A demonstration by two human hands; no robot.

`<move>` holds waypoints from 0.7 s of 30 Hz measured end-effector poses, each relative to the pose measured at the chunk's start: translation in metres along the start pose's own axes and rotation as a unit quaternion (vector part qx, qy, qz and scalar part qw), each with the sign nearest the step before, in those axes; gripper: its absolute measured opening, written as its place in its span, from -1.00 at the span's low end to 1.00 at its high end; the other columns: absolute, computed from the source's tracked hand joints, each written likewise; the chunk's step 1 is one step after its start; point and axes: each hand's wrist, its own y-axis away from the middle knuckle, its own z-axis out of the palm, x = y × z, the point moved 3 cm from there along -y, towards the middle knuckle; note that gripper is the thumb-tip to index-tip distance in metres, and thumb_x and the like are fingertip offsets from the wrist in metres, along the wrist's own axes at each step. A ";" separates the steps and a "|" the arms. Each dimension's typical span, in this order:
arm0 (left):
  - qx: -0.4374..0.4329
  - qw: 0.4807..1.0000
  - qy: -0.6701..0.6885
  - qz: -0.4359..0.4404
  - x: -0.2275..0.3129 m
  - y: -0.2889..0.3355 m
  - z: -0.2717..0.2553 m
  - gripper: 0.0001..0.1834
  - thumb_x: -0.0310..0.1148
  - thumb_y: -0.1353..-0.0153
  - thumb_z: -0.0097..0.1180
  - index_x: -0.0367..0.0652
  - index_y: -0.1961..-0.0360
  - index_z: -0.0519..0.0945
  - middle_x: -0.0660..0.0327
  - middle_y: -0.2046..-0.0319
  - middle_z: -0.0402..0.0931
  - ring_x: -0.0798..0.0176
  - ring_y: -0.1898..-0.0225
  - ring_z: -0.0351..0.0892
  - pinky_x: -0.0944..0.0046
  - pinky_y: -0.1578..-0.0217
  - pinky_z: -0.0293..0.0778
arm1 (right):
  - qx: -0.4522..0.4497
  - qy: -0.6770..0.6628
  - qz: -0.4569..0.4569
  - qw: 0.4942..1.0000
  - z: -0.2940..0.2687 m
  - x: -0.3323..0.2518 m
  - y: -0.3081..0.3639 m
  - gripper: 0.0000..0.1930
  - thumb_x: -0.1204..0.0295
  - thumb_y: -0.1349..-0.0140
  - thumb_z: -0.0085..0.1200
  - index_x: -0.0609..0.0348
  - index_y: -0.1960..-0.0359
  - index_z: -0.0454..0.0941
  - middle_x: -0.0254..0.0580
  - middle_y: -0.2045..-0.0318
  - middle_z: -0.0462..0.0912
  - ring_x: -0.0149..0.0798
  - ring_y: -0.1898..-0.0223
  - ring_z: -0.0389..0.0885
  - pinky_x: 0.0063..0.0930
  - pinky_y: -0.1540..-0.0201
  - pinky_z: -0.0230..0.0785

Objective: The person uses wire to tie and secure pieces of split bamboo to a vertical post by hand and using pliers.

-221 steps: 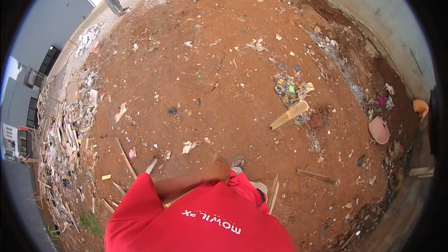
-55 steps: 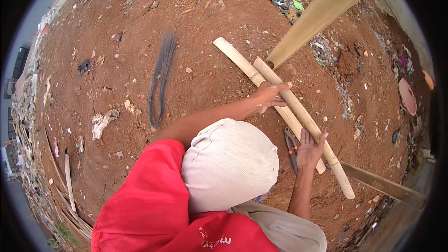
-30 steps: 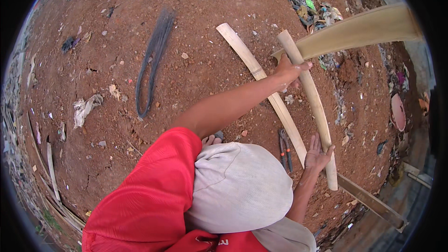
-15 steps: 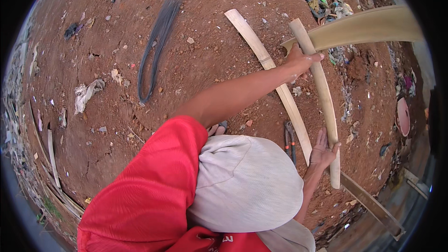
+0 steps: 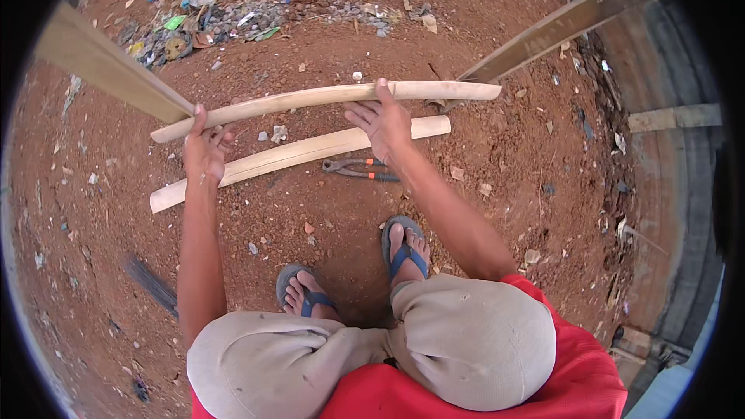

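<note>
A pale split-bamboo slat [image 5: 310, 98] lies crosswise before me, its ends reaching the bases of two wooden boards. My left hand [image 5: 205, 157] grips it near its left end, thumb over the top edge beside the left board [image 5: 116, 66]. Right of the slat's middle, my right hand [image 5: 382, 126] presses its thumb on it, fingers behind and below. The slat's right end touches or overlaps the right board [image 5: 555, 27]. Nearer to me, a second bamboo slat [image 5: 299, 153] rests on the soil, partly covered by both hands.
Pincers [image 5: 358, 169] with orange-banded handles lie just below the second slat. A bundle of dark wire [image 5: 153, 285] is on the ground beside my left forearm. Litter and stones [image 5: 225, 19] are scattered at the far left. A wall [image 5: 660, 178] runs along the right.
My view has turned toward the boards, so the slat now appears crosswise instead of upright. Both hands still hold it; my right hand appears farther in from the slat's right end.
</note>
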 end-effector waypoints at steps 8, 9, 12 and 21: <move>-0.015 0.999 -0.042 -0.020 0.009 0.000 -0.029 -0.34 -0.04 -0.22 0.30 -0.11 -0.20 0.31 0.05 -0.07 0.43 -0.14 -0.09 0.55 0.41 0.54 0.48 | 0.032 -0.043 -0.003 0.999 -0.004 0.024 0.013 -0.38 0.05 -0.35 0.08 0.43 -0.11 0.27 0.22 0.02 0.50 0.12 0.00 0.62 -0.15 -0.01 0.58; -0.024 0.998 -0.053 -0.022 0.010 0.000 -0.029 -0.34 -0.04 -0.22 0.30 -0.11 -0.20 0.31 0.05 -0.07 0.43 -0.14 -0.09 0.55 0.41 0.54 0.48 | 0.016 -0.039 0.000 0.999 -0.003 0.025 0.014 -0.39 0.06 -0.35 0.08 0.42 -0.10 0.28 0.21 0.02 0.50 0.10 0.02 0.63 -0.18 0.02 0.60; -0.025 0.999 -0.018 -0.026 0.015 -0.001 -0.029 -0.41 -0.12 -0.26 0.25 -0.19 -0.16 0.30 -0.08 -0.18 0.40 -0.28 -0.15 0.50 0.37 0.54 0.53 | 0.040 -0.045 -0.005 0.998 0.001 0.020 0.014 -0.43 0.09 -0.35 0.09 0.41 -0.08 0.30 0.18 0.05 0.53 0.06 0.08 0.67 -0.21 0.08 0.63; -0.029 0.999 -0.019 -0.024 0.014 0.001 -0.020 -0.42 -0.13 -0.26 0.25 -0.16 -0.16 0.31 -0.08 -0.19 0.39 -0.30 -0.15 0.49 0.38 0.55 0.52 | 0.032 -0.039 -0.007 0.999 0.001 0.013 0.005 -0.43 0.13 -0.34 0.12 0.45 -0.06 0.27 0.19 0.07 0.54 0.04 0.10 0.68 -0.20 0.09 0.66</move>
